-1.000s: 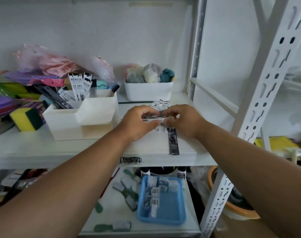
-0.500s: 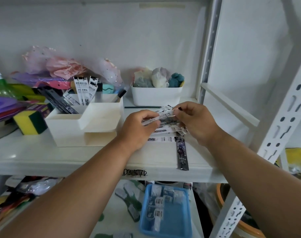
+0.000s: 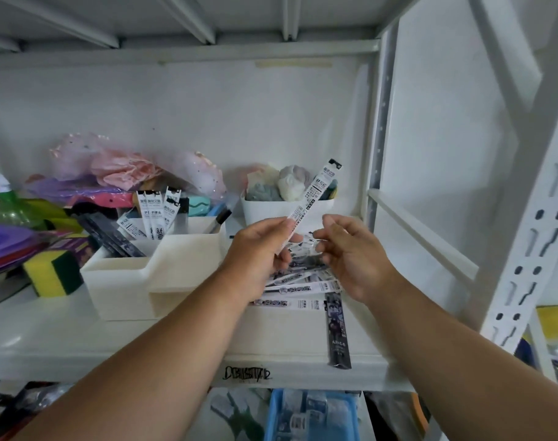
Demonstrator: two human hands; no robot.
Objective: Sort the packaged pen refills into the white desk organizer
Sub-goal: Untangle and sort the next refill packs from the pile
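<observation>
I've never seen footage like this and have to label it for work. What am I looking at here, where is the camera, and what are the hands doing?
There is no machine here. A person wears a camera on the head, so this single view looks forward and down along both arms at a white shelf. The left hand pinches one white packaged refill, tilted up to the right. The right hand hangs beside it, fingers loosely curled, holding nothing that I can see. Under the hands lies a loose pile of refills, plus a black pack. To the left stands the white organizer, already holding several refills.
</observation>
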